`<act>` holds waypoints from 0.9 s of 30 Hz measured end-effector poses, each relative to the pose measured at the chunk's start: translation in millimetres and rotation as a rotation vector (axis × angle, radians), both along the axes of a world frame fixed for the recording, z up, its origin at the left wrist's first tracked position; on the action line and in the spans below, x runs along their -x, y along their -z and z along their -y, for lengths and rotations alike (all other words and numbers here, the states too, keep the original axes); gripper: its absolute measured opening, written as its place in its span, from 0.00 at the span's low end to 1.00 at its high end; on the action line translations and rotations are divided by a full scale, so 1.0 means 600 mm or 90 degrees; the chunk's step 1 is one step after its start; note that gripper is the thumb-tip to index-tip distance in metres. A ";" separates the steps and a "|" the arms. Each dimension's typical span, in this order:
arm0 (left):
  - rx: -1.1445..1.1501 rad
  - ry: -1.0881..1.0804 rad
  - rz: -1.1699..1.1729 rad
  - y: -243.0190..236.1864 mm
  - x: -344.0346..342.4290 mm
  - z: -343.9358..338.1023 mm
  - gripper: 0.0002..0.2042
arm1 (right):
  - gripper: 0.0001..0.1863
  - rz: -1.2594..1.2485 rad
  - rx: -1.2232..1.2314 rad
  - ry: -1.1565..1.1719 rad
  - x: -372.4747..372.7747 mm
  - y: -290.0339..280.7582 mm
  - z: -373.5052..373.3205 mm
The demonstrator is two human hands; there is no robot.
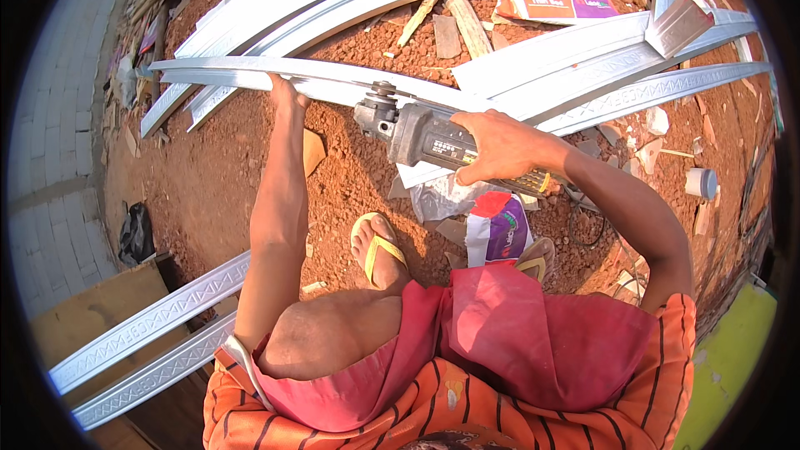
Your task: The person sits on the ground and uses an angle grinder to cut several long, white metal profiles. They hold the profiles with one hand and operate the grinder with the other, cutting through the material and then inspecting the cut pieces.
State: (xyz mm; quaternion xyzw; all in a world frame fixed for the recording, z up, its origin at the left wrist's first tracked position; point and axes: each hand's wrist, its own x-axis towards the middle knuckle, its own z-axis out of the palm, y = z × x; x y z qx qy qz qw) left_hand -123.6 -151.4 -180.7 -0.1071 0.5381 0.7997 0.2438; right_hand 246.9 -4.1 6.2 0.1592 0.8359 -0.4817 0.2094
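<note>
My right hand (510, 148) is wrapped round the body of a grey and black angle grinder (417, 135). The grinder's head points left, and its disc side lies close against a long silvery metal channel (225, 69). Whether the disc touches the metal I cannot tell. My left hand (287, 93) grips that channel from the near side, left of the grinder, with its fingertips partly hidden by the metal. The channel runs across in front of me, raised above the reddish soil.
More metal channels (333, 12) lie beyond, others (575, 62) at the right and a pair (158, 317) at lower left. Torn paper bags (500, 229), wood scraps (467, 21) and a white cup-like container (702, 183) litter the soil. A block wall (62, 142) stands left.
</note>
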 end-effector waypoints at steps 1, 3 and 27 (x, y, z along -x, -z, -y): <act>-0.004 0.005 -0.002 0.000 0.001 0.002 0.38 | 0.46 0.004 0.000 -0.002 0.000 0.000 0.000; -0.012 0.017 -0.006 -0.004 -0.003 0.002 0.38 | 0.46 -0.017 -0.023 -0.005 -0.003 0.010 0.001; -0.090 0.050 -0.048 0.039 0.015 0.017 0.25 | 0.41 -0.010 0.056 0.008 -0.013 0.013 0.017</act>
